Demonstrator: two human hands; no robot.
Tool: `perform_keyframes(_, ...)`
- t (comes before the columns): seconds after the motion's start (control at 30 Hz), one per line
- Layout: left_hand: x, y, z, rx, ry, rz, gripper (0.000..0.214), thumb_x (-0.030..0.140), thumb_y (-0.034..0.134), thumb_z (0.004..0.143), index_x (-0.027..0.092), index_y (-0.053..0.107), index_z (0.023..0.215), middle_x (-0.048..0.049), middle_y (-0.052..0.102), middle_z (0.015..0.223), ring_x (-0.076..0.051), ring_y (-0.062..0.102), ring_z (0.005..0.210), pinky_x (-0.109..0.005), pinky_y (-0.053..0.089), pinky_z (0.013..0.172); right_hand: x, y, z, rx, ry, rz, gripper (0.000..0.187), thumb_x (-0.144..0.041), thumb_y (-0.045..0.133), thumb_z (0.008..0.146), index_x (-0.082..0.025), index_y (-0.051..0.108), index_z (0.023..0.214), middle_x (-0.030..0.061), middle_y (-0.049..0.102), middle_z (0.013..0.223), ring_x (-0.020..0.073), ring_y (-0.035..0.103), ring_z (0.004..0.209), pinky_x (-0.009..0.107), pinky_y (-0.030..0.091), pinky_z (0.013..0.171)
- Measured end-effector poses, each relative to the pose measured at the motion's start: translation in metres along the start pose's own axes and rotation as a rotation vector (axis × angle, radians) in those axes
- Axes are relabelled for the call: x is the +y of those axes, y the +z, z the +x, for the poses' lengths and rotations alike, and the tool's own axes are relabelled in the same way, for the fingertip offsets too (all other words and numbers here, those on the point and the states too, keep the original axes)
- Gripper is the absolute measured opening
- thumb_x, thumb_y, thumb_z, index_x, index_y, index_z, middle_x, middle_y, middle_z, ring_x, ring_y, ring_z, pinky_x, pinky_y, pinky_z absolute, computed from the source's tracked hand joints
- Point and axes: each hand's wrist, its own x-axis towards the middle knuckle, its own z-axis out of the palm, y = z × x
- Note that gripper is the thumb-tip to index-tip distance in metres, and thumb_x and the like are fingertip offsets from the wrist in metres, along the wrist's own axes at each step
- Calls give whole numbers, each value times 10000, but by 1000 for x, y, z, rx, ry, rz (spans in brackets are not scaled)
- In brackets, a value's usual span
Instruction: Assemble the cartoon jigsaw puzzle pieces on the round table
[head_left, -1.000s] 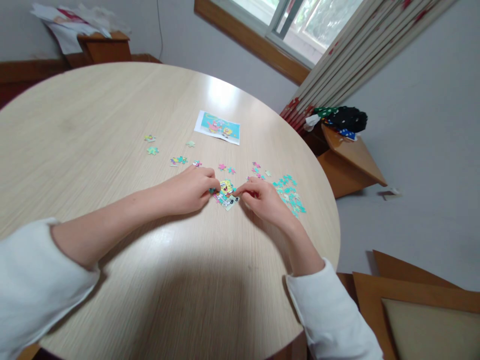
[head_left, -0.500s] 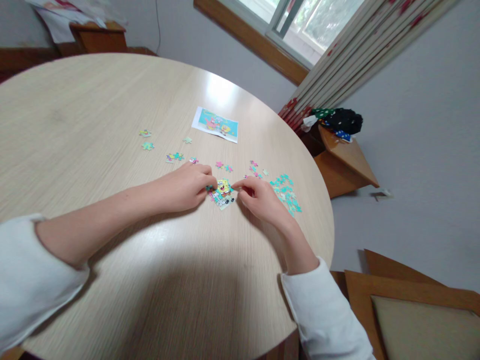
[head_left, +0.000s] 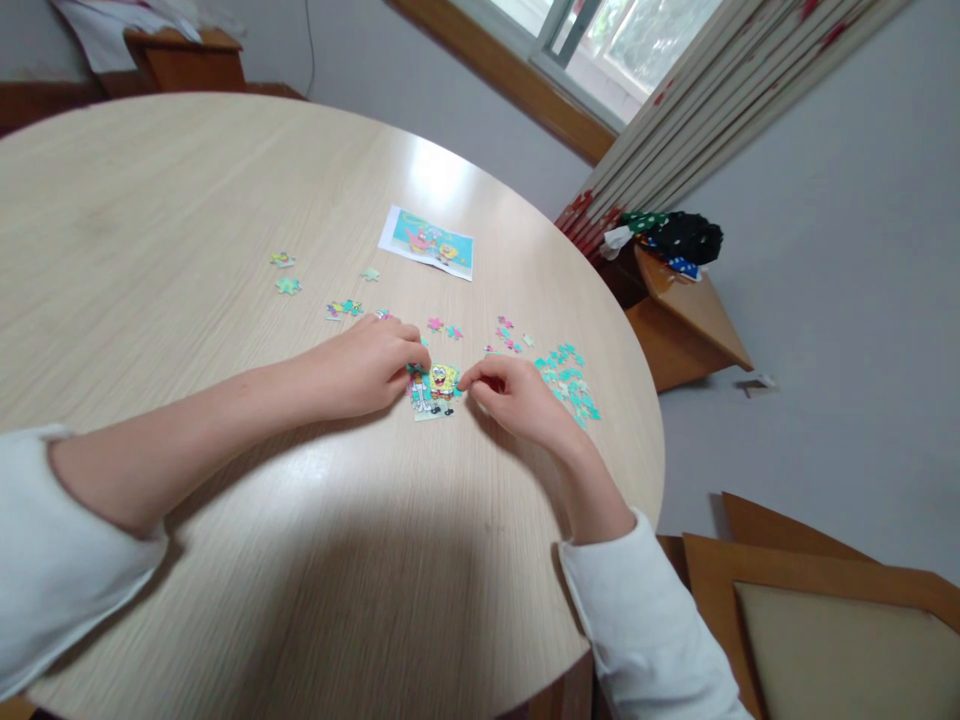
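A partly joined jigsaw puzzle with a yellow cartoon figure lies flat on the table between my hands. My left hand is closed, its curled fingers on the upper left edge of the joined pieces and covering part of them. At the right edge, my right hand pinches with thumb and index finger. Loose pink pieces lie just beyond the joined section. A heap of turquoise pieces sits right of my right hand.
A printed reference picture lies farther back on the round wooden table. Several loose pieces are scattered at the left. A wooden stool bearing dark cloth stands beyond the right edge, and a chair is at lower right.
The joined puzzle section has turned between my hands, so its figure now stands nearly upright. Both hands stay at its edges. The whole view has shifted slightly.
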Motion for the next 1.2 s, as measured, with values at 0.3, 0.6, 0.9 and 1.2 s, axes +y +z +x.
perform_keyframes(0.3, -2, 2, 1, 27, 7, 22, 297, 118, 423, 769, 183, 709, 819, -56, 657, 789, -195, 594, 809, -338, 409, 821, -6, -1, -2, -79, -10, 39, 271, -41, 452, 714, -140, 703, 735, 7, 635, 685, 78, 461, 573, 222, 359, 584)
perform_keyframes(0.6, -1, 1, 1, 33, -33, 24, 292, 141, 424, 772, 184, 708, 824, -64, 666, 825, -199, 603, 814, -343, 420, 819, -9, -2, -2, -112, -25, 55, 264, -43, 448, 717, -136, 694, 729, -6, 607, 643, 73, 439, 557, 222, 352, 584)
perform_keyframes(0.9, 2, -11, -2, 84, -291, 133, 351, 213, 375, 789, 170, 713, 874, -65, 659, 869, -201, 598, 829, -328, 428, 795, -8, -3, 0, 39, 10, 76, 221, -91, 459, 736, -147, 673, 728, -8, 580, 646, 90, 432, 576, 241, 336, 583)
perform_keyframes(1.2, -5, -4, -2, 121, -261, 73, 351, 228, 406, 814, 177, 726, 949, -87, 626, 901, -220, 567, 872, -352, 382, 834, -6, -2, 1, 182, 1, 21, 193, -89, 478, 753, -178, 644, 791, 0, 557, 724, 117, 436, 637, 264, 342, 628)
